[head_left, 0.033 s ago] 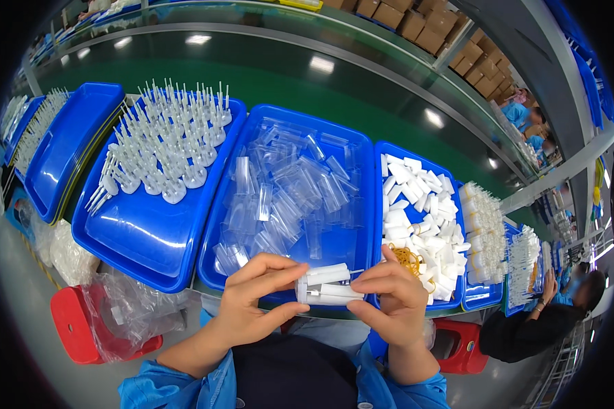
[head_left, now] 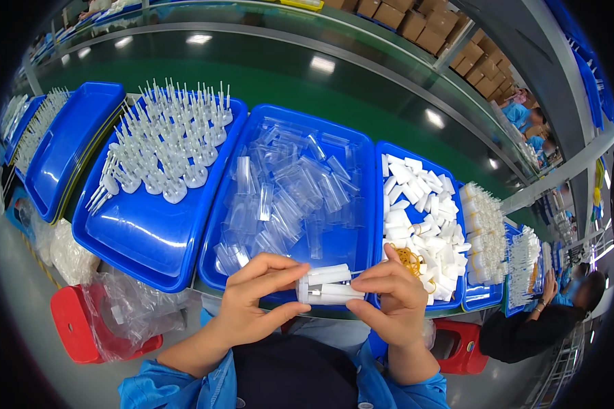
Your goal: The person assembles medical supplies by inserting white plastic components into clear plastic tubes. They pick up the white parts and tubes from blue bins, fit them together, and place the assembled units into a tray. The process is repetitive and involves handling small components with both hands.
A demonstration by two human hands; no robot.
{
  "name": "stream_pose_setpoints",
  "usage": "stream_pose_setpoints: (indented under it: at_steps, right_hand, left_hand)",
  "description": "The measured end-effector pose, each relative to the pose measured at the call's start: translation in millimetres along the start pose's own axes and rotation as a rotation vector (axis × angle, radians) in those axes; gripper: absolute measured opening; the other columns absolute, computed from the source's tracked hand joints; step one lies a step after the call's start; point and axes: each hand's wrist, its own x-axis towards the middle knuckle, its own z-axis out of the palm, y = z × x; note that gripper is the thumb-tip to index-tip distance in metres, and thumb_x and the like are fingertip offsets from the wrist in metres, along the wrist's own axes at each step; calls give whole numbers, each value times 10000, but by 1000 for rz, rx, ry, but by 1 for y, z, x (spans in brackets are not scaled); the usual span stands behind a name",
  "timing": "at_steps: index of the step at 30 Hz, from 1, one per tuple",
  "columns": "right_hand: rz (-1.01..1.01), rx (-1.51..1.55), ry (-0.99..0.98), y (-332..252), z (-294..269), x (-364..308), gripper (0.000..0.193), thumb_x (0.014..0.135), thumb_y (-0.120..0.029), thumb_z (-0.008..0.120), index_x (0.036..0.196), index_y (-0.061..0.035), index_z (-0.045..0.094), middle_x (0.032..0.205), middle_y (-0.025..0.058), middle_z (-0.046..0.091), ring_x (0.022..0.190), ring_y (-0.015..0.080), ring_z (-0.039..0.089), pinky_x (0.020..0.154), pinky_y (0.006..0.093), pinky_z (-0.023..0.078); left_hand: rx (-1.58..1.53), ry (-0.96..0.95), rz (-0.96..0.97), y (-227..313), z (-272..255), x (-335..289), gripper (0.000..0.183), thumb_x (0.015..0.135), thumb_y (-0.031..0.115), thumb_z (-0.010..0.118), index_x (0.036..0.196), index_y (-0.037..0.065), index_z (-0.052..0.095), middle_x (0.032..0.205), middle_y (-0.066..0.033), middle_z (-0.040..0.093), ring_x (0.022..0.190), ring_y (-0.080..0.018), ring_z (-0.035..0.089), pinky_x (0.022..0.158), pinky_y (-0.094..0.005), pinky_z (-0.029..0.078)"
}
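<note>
Close in front of me, both hands hold a small white plastic part [head_left: 329,275] with a disc-like base and two white sleeves side by side. A thin stem sticks out at its right end. My left hand [head_left: 256,300] pinches the base between thumb and fingers. At the other end, the closed thumb and fingers of my right hand [head_left: 397,300] grip the sleeve ends, partly hiding them. Behind the part, a blue tray [head_left: 348,235] bears a pile of clear plastic sleeves [head_left: 286,198]. White sleeves [head_left: 426,218] and yellow rubber bands [head_left: 406,260] lie in the tray beyond my right hand.
To the left, a blue tray [head_left: 136,235] bears white stemmed parts [head_left: 167,143]; stacked blue trays [head_left: 71,150] stand farther left. Bundled white parts [head_left: 484,232] stand at right. Red stools [head_left: 78,324] and plastic bags [head_left: 140,313] are below. Another person [head_left: 546,320] sits at right.
</note>
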Motion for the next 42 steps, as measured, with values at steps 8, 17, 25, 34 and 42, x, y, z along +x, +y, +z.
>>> stream_pose_setpoints:
  at_steps: [8,17,25,34,42]
  right_hand:
    - [50,-51,71,2,7,-2,85,738,-18,716,804,-67,694,822,73,717,788,172,667,1149,508,164]
    - [-23,-122,-42,-5,7,4,191,793,7,652,943,-64,746,856,51,716,802,156,677,1165,496,122]
    - [132,0,-26,-7,14,1,215,802,-6,642,979,-63,751,877,62,729,841,160,688,1172,499,95]
    - [-40,-171,-102,-6,25,8,258,799,-72,706,1056,-74,731,956,46,726,887,165,693,1173,493,104]
    - [54,-174,124,4,18,37,173,815,-75,684,988,-82,678,842,30,692,767,144,654,1071,451,257]
  left_hand:
    - [81,-45,78,-1,-1,4,486,715,-2,814,1169,-59,650,1131,-171,587,1032,-249,651,879,-329,579]
    - [62,-38,73,-2,-2,2,496,713,25,827,1170,-56,652,1125,-171,593,1020,-242,650,870,-323,579]
    - [133,-2,130,0,-2,2,500,702,26,833,1164,-51,657,1108,-178,601,1005,-246,651,844,-324,584]
    - [85,115,73,9,-9,2,494,704,29,837,1160,-44,662,1086,-154,608,954,-224,665,814,-308,597]
    - [-312,204,28,13,-25,2,459,758,-80,750,1185,-107,585,1151,-185,564,1089,-274,611,921,-397,573]
